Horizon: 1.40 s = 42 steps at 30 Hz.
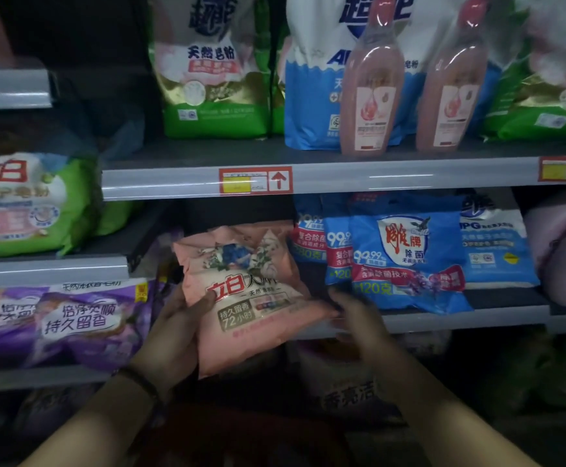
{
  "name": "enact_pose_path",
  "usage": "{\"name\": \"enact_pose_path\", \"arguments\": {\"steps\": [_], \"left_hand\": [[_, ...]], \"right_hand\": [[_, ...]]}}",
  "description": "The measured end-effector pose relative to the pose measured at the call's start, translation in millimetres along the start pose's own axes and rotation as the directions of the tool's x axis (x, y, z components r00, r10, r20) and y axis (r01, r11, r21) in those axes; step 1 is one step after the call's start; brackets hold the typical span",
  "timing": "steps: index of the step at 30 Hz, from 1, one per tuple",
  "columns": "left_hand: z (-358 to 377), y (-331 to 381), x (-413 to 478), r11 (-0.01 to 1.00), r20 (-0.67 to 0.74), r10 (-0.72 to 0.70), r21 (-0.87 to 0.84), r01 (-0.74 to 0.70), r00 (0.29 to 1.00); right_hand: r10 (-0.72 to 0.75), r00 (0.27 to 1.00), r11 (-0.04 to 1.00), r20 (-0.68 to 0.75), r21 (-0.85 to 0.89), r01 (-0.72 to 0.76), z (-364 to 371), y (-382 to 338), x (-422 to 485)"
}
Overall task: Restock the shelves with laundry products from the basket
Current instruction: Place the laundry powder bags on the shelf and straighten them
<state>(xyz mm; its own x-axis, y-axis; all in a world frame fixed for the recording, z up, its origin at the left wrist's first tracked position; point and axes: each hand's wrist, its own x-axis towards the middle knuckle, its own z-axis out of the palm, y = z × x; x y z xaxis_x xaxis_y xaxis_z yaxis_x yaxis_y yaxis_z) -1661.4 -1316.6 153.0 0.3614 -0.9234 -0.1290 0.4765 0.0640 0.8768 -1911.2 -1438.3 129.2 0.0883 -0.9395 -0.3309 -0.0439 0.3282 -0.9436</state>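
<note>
Pink detergent bag (244, 294) was held in front of the middle shelf (460, 320), its top leaning into the dark gap left of the blue bags (406, 261). The left hand (170, 335) gripped its lower left edge, thumb across the front; the right hand (359, 318) pinched the lower right corner, fingers touching the shelf lip. The basket was out of view. My guess at the risk: the soft bag could slump forward off the shelf if released before its base sat fully on the board, or its corner could snag the nearest blue bag, which already overhung the edge, and drag it down.
</note>
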Motion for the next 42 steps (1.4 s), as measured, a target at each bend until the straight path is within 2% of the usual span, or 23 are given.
{"name": "enact_pose_path", "arguments": {"steps": [2,4,9,12,14,16,18,20,23,25,27,29,33,35,37,39,42], "left_hand": [[-5,4,-2,1.0,0.005,-0.012,0.011,0.012,1.0],[-10,9,-1,0.999,0.02,-0.031,0.008,0.031,0.999],[-24,16,21,0.993,0.001,-0.108,0.038,0.108,0.994],[-25,22,54,0.992,0.013,-0.084,0.095,0.083,0.996],[-26,25,85,0.987,-0.016,-0.028,0.157,0.03,0.999],[-26,27,115,0.974,-0.059,0.019,0.228,-0.005,0.998],[-28,24,142,0.924,-0.105,0.033,0.382,0.009,0.994],[-33,16,161,0.852,-0.116,-0.053,0.512,0.105,0.992],[-42,3,180,0.815,-0.145,-0.198,0.525,0.245,0.969],[-50,-3,194,0.823,-0.197,-0.194,0.501,0.269,0.961],[-57,-6,208,0.832,-0.216,-0.193,0.482,0.277,0.957],[-59,-9,212,0.824,-0.206,-0.202,0.492,0.28,0.958],[-65,-18,220,0.824,-0.205,-0.218,0.485,0.292,0.954],[-77,-30,232,0.821,-0.242,-0.173,0.5,0.276,0.955],[-90,-46,253,0.81,-0.298,-0.059,0.544,0.22,0.953],[-68,-37,228,0.675,-0.375,0.08,0.702,0.227,0.924],[-22,-35,168,0.343,-0.382,0.358,0.902,0.261,0.852]], "right_hand": [[0.078,0.958,0.994,0.276,0.058,-0.098,14,0,-15],[0.075,0.932,0.983,0.355,0.133,-0.13,19,3,-18],[-0.02,0.942,0.982,0.335,0.185,-0.045,30,9,-5],[-0.065,0.959,0.978,0.276,0.207,0.006,44,2,10],[-0.089,0.974,0.985,0.208,0.163,0.055,54,-3,27],[-0.136,0.98,0.991,0.143,0.036,0.132,64,-6,47],[-0.204,0.975,0.954,0.086,-0.208,0.218,72,-7,68],[-0.208,0.975,0.899,0.075,-0.379,0.221,78,-9,87],[-0.22,0.974,0.843,0.048,-0.493,0.215,83,-12,113],[-0.224,0.973,0.852,0.058,-0.473,0.224,87,-17,126],[-0.136,0.985,0.919,0.106,-0.358,0.165,93,-20,136],[-0.065,0.989,0.937,0.13,-0.334,0.106,99,-22,144],[-0.067,0.992,0.95,0.109,-0.297,0.097,105,-18,147],[-0.102,0.993,0.95,0.064,-0.29,0.117,109,-12,144],[-0.128,0.992,0.928,0.016,-0.35,0.125,115,-9,139],[-0.178,0.984,0.858,0.008,-0.489,0.159,117,-4,135],[-0.293,0.956,0.748,0.027,-0.616,0.246,106,-1,116]]}}
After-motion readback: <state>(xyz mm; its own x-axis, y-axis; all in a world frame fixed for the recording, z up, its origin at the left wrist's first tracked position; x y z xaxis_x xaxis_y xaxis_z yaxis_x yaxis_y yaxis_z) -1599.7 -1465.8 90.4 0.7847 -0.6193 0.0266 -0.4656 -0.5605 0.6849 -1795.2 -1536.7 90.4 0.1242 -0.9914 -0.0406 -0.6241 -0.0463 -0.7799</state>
